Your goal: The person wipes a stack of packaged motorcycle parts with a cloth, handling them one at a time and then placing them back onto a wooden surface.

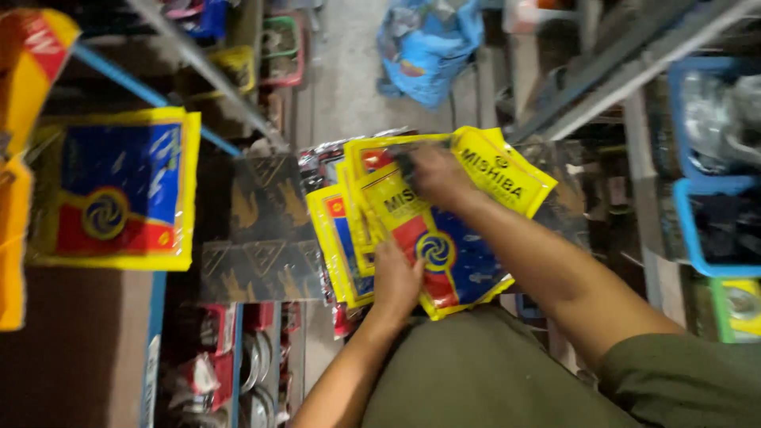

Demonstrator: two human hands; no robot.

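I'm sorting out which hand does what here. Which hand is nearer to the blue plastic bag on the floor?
The right. The right hand grips the top of the yellow packets, just below the blue plastic bag. The left hand holds the packets' lower edge, farther from it.

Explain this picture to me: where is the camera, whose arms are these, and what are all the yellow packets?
The one picture comes from a camera worn on a person's head, looking down, so the two bare arms are that person's own; no machine is here. The left hand props a fanned stack of flat yellow packets, printed red and blue with a round emblem, from below. The right hand lies on the stack's top edge, fingers closed on a packet there. A matching packet hangs at the left. Dark patterned packets sit behind the stack. A blue plastic bag lies on the floor ahead, and blue crates stand on shelving at the right. The picture is blurred, so finer details cannot be made out.
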